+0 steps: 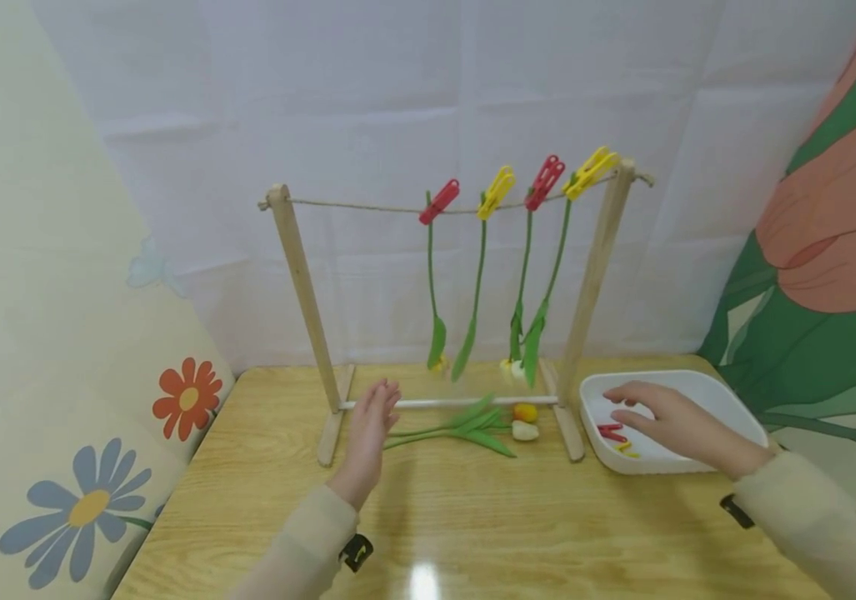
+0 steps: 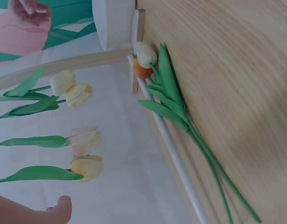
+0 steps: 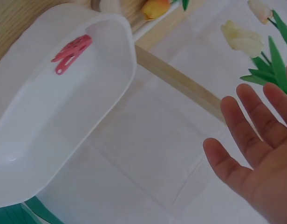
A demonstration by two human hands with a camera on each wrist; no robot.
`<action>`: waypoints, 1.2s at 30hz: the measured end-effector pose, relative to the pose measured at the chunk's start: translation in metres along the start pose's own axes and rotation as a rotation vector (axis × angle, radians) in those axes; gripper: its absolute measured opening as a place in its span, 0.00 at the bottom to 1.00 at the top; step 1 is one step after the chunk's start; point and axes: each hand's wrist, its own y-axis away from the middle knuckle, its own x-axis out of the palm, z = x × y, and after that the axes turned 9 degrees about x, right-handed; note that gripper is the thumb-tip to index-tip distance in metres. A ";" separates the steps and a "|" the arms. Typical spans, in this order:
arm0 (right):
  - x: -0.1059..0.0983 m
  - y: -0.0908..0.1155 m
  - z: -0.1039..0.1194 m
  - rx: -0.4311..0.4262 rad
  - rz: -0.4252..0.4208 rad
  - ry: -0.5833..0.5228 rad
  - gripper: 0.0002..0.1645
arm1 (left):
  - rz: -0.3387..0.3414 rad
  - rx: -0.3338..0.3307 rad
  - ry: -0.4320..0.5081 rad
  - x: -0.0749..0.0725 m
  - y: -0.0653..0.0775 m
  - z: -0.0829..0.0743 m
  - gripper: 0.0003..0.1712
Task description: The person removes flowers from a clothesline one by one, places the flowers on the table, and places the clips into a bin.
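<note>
My left hand (image 1: 367, 446) is held over the table with fingers straight, left of two artificial tulips (image 2: 174, 98) lying on the wood. One tulip head is orange (image 1: 525, 412), the other white (image 1: 525, 431). Over the white tub (image 3: 120, 88) hovers my right hand (image 1: 663, 421), fingers spread and holding nothing. Inside the tub lie a red clothespin (image 3: 72, 52) and a yellow clothespin (image 1: 626, 449). Several tulips hang heads down from a string (image 1: 360, 206), clipped by red clothespins (image 1: 545, 183) and yellow clothespins (image 1: 496, 192).
A wooden frame with a left post (image 1: 302, 292) and a right post (image 1: 596, 279) carries the string. A white rod (image 1: 428, 403) joins its feet low down. Behind stands a white cloth (image 1: 367, 100); painted flower panels flank the table (image 1: 473, 525).
</note>
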 end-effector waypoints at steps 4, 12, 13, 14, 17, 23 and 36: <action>-0.003 -0.001 0.011 0.013 -0.025 0.005 0.15 | 0.005 0.043 -0.027 0.001 -0.005 -0.008 0.30; -0.010 -0.003 0.030 0.023 -0.069 -0.015 0.16 | 0.007 0.095 -0.041 0.005 -0.016 -0.022 0.26; -0.011 -0.003 0.033 0.021 -0.072 -0.019 0.16 | 0.008 0.095 -0.043 0.005 -0.016 -0.024 0.26; -0.011 -0.004 0.034 0.016 -0.079 -0.018 0.16 | 0.008 0.097 -0.049 0.006 -0.017 -0.026 0.26; -0.012 -0.005 0.040 0.002 -0.097 -0.014 0.15 | 0.014 0.107 -0.062 0.007 -0.019 -0.031 0.26; -0.009 -0.012 0.050 -0.095 -0.184 0.044 0.12 | 0.065 0.166 -0.120 0.008 -0.024 -0.040 0.27; -0.007 -0.021 0.064 -0.199 -0.265 0.083 0.14 | 0.129 0.284 -0.213 0.007 -0.046 -0.078 0.27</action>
